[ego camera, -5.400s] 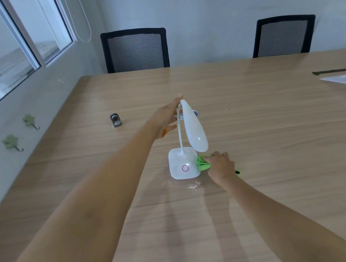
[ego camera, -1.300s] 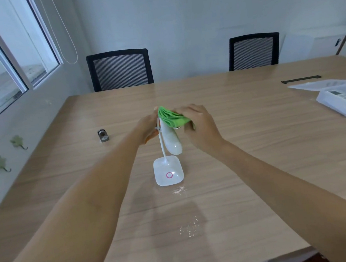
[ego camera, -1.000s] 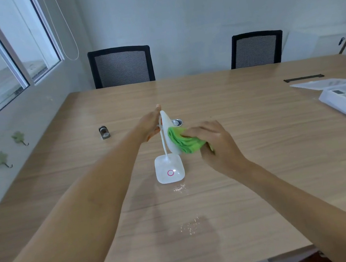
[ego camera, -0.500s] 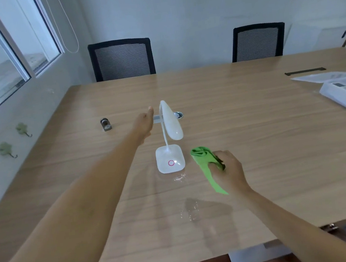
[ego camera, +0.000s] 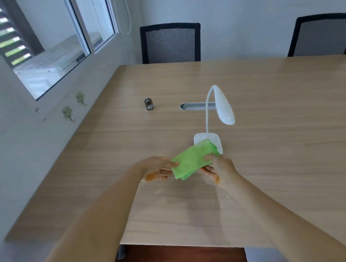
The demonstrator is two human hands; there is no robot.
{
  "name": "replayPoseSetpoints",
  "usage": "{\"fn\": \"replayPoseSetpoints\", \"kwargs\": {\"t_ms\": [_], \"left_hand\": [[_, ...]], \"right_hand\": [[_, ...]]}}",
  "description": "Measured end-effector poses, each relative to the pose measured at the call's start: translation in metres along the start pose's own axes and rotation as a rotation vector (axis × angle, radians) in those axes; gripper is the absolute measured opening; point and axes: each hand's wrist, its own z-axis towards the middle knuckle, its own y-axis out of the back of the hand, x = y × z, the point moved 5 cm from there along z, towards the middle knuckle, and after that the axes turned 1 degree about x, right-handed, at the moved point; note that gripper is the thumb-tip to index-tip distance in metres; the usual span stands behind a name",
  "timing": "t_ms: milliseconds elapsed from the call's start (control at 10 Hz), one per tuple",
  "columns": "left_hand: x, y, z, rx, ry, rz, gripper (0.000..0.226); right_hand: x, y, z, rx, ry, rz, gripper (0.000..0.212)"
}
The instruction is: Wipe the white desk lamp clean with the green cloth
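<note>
The white desk lamp (ego camera: 222, 106) stands upright on the wooden table (ego camera: 275, 141), its head bent down over its square base. The folded green cloth (ego camera: 192, 159) is held above the table just in front of the base, covering the base's near edge. My left hand (ego camera: 156, 167) pinches the cloth's left end. My right hand (ego camera: 219, 166) grips its right end. Neither hand touches the lamp.
A small dark metal object (ego camera: 148, 104) and a grey cable slot (ego camera: 197, 105) lie beyond the lamp. Two black chairs (ego camera: 170, 43) stand at the far side. A wall with windows runs along the left. Drops of water (ego camera: 218, 200) glisten near my right wrist.
My left hand has let go of the lamp and come back to take the cloth's left end. My right hand drew the cloth away from the lamp head towards me. The view swung left.
</note>
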Motion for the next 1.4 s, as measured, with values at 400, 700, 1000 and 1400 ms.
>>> {"fn": "replayPoseSetpoints", "kwargs": {"t_ms": [400, 700, 1000, 1400], "left_hand": [[0.038, 0.101, -0.051, -0.277, -0.002, -0.286, 0.013], [0.066, 0.164, -0.068, -0.826, -0.081, 0.033, 0.035], [0.078, 0.165, -0.061, -0.877, -0.033, 0.400, 0.044], [0.007, 0.051, -0.003, -0.835, -0.297, 0.900, 0.069]], "right_hand": [[-0.059, -0.085, 0.025, 0.075, -0.185, -0.198, 0.025], [-0.114, -0.137, 0.042, 0.078, -0.273, -0.356, 0.032], [-0.126, -0.138, 0.051, -0.031, -0.187, -0.518, 0.022], [-0.013, 0.016, 0.036, -0.393, 0.590, -1.280, 0.040]]}}
